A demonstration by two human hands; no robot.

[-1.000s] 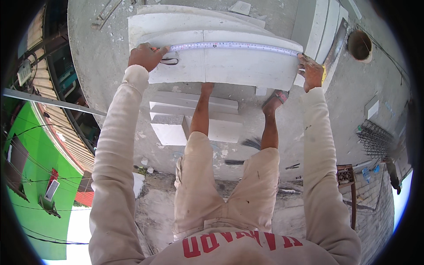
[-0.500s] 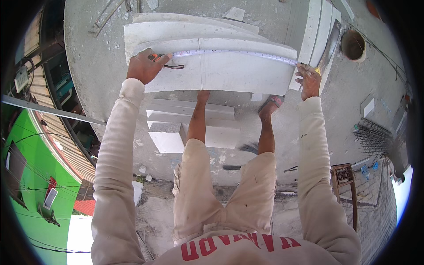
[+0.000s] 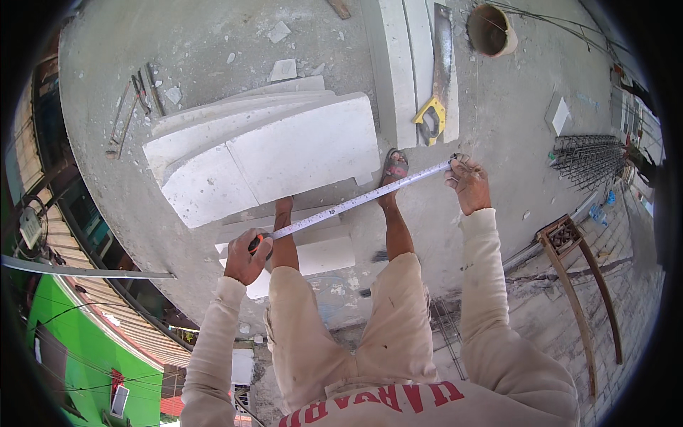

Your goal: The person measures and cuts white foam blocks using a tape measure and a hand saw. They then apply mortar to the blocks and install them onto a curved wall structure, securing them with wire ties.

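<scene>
A white tape measure [image 3: 363,198] is pulled out straight between my hands, in the air in front of my shins. My left hand [image 3: 247,257] is wrapped round its black and orange case [image 3: 259,243]. At the other end, my right hand [image 3: 469,183] pinches the tip of the blade. Beyond the tape lies a stack of white lightweight blocks; the top slab [image 3: 306,146] has a curved far edge and a thin line across it. More white blocks [image 3: 324,254] lie beneath the tape, partly hidden by my left leg.
A handsaw with a yellow handle [image 3: 430,119] rests on long white blocks [image 3: 398,71] at the far right. Nearby stand a bucket [image 3: 491,30] and a bundle of steel mesh [image 3: 587,162]. A wooden frame [image 3: 569,249] is at right. Metal tools [image 3: 135,99] lie far left.
The tape has come off the top slab and nearer my body, now slanting up to the right. Both hands have moved back with it, and the view has turned to the right.
</scene>
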